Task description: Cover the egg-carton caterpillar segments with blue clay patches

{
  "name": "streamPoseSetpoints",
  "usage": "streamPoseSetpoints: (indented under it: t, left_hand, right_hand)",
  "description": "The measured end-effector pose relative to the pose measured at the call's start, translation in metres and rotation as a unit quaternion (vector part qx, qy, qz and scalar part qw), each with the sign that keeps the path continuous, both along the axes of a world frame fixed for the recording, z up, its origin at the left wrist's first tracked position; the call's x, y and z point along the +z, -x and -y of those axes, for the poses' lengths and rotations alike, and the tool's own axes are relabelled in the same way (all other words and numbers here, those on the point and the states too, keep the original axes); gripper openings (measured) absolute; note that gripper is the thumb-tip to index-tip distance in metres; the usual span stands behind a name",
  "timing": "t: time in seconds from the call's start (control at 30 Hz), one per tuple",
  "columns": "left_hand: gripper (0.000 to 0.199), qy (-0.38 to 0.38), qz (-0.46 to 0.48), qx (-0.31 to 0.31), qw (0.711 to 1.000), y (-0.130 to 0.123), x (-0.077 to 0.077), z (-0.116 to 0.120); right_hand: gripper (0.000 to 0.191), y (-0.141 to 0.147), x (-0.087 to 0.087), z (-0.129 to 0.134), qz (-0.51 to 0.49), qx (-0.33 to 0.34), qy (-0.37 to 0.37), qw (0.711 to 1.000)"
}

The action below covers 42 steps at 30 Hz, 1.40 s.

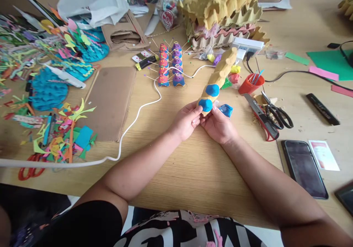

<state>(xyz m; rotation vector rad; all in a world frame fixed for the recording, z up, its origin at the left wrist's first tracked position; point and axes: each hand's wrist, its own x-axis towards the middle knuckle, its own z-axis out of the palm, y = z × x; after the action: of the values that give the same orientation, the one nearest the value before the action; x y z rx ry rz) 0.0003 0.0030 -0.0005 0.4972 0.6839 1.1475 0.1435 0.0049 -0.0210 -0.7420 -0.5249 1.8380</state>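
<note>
Both hands grip the near end of a strip cut from a yellow egg carton [218, 74], its far end tilted up and away. Blue clay [205, 104] covers two of its bumps nearest me. My left hand [188, 119] pinches the strip's left side, thumb by the blue clay. On the other side my right hand [219, 124] has its thumb and fingers closed on the edge. Just beyond my right fingers lies a small packet of blue clay [225, 110]. Two finished-looking carton strips [163, 65], painted red-orange and purple with pins sticking out, stand farther back.
A white cable [135, 119] crosses the table on the left, near a cardboard sheet [109, 103] and paper scraps [63, 136]. At right are an orange cup [251, 83], a utility knife [261, 118], black scissors [277, 113] and a phone [305, 168]. Egg cartons [220, 11] are stacked behind.
</note>
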Motion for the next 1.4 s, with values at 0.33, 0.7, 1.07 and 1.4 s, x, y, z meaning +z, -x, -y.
streamPoseSetpoints:
  t: [0.33,0.7,1.07,1.4]
  left_hand:
    - [0.041,-0.034,0.036,-0.026,0.998,0.0046,-0.0008,0.0034]
    - [0.025,0.045,0.023,0.012,0.999,-0.0009,0.0075,-0.0001]
    - [0.044,-0.011,0.033,-0.012,0.999,0.0016,0.0027,0.0025]
    - [0.037,-0.001,-0.02,0.015,1.0,-0.0021,0.002,0.0006]
  right_hand:
    - [0.029,-0.002,-0.0002,0.0004,0.019,0.033,-0.04,0.998]
    - [0.026,-0.0008,-0.0001,0.0008,0.016,0.014,-0.025,0.999]
    - [0.025,-0.0016,0.0013,0.0013,0.016,0.02,-0.009,1.0]
    - [0.022,-0.0008,-0.0009,0.001,0.013,-0.004,0.013,1.0]
